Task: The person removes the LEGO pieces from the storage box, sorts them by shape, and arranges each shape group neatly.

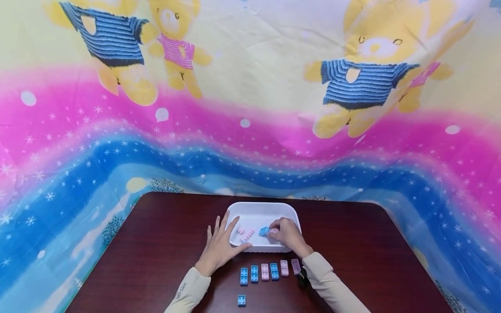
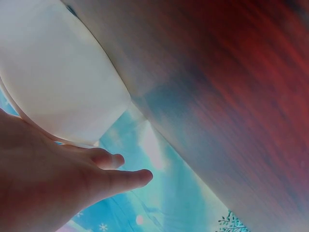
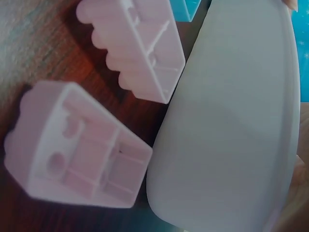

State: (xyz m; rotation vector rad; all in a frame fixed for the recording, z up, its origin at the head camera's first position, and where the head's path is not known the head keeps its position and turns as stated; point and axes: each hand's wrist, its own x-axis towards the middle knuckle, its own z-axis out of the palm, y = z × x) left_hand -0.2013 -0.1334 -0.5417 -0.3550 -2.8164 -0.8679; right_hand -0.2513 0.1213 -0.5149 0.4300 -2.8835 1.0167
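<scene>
A white plastic tray (image 1: 260, 248) stands near the table's back edge. My left hand (image 1: 221, 245) lies spread at its left end, thumb along the near rim and fingers at the left rim. The tray's outer wall (image 2: 58, 72) is beside that hand in the left wrist view. My right hand (image 1: 288, 234) reaches over the right end of the tray, fingertips bent inward pinching a pink toy building brick (image 1: 273, 231). A blue brick (image 1: 264, 231) lies right at those fingertips. Pink bricks (image 1: 247, 236) lie in the left part of the tray.
Several blue and pink bricks (image 1: 265, 271) stand in a row before the tray; a smaller blue brick (image 1: 241, 300) sits nearer me. In the right wrist view, pink bricks (image 3: 87, 150) are close by the tray wall (image 3: 222, 116). A patterned cloth (image 1: 250, 152) hangs behind the table.
</scene>
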